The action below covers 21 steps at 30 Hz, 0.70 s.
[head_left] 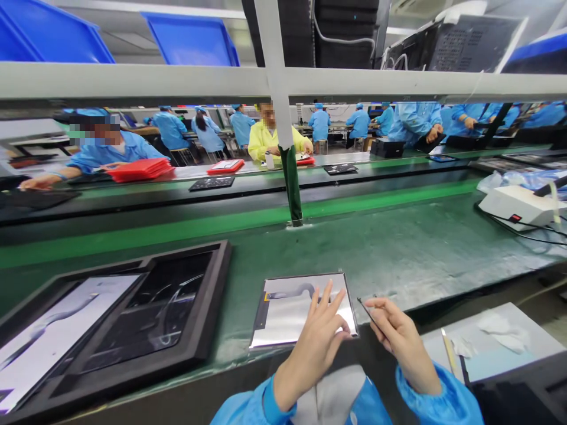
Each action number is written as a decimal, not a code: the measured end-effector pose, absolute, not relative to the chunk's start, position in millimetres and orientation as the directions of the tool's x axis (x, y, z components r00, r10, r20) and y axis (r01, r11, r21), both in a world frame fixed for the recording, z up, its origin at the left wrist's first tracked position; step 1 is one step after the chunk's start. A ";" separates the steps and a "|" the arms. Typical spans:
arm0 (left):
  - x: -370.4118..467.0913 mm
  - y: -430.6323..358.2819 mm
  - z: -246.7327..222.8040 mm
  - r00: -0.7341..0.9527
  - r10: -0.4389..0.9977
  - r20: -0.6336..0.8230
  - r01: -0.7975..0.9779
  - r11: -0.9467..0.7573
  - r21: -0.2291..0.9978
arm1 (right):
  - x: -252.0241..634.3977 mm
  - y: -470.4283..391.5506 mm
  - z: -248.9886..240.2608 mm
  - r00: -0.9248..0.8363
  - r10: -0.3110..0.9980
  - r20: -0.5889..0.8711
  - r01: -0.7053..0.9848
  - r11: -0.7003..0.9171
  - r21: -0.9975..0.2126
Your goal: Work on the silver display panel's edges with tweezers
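Observation:
A flat rectangular panel [283, 321] with a shiny silver face and dark edges lies on the green bench [381, 236] in front of me. My left hand [316, 333] is over its right part, fingers spread, with nothing gripped; whether the fingertips touch the panel I cannot tell. Just right of the panel, my right hand [396, 330] pinches a thin dark tool [367, 308], perhaps tweezers, its tip pointing up and left toward the panel's right edge.
A black foam tray [217, 295] at the left holds similar panels. At the right stand a white device [516, 206] with cables and a lower surface [509, 330] with crumpled white wipes. A green-wrapped post [291, 183] rises at the bench's back; people work beyond the conveyor.

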<state>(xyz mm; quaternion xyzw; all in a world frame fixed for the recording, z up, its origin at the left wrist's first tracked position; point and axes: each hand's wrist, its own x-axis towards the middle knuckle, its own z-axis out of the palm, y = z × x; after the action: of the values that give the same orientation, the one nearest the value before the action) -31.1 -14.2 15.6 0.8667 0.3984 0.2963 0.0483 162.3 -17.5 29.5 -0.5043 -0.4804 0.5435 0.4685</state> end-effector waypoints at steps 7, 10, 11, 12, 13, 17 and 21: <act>-37.8 -9.7 14.4 0.555 0.703 0.445 0.643 -0.702 0.307 | 153.8 -49.3 -21.2 -0.144 0.989 -0.035 0.190 -0.007 -0.982; -31.5 -0.8 14.1 0.576 0.705 0.414 0.634 -0.705 0.319 | 152.0 -53.9 -27.2 -0.186 0.981 -0.056 0.199 -0.018 -0.980; -29.8 1.6 12.7 0.569 0.715 0.405 0.644 -0.695 0.322 | 151.1 -53.1 -28.3 -0.195 0.977 -0.086 0.159 -0.055 -0.986; -28.9 2.9 10.7 0.556 0.729 0.399 0.660 -0.679 0.321 | 149.9 -51.6 -29.5 -0.215 0.968 -0.131 0.105 -0.111 -0.988; -28.8 2.7 8.1 0.538 0.745 0.395 0.683 -0.660 0.315 | 148.6 -49.9 -31.0 -0.242 0.953 -0.184 0.042 -0.179 -0.983; -34.3 -13.6 -2.3 0.464 0.774 0.431 0.762 -0.597 0.252 | 142.7 -45.5 -40.4 -0.291 0.896 -0.335 -0.200 -0.399 -0.895; -32.4 -31.0 1.2 0.513 0.732 0.449 0.760 -0.630 0.159 | 140.0 -47.6 -48.7 -0.282 0.911 -0.301 -0.214 -0.366 -0.906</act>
<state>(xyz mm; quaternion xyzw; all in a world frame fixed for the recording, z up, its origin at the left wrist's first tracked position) -32.4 -31.0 1.2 0.8692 0.4289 0.2442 -0.0289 140.0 -47.6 -48.7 -0.4432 -0.3931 0.6976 0.4030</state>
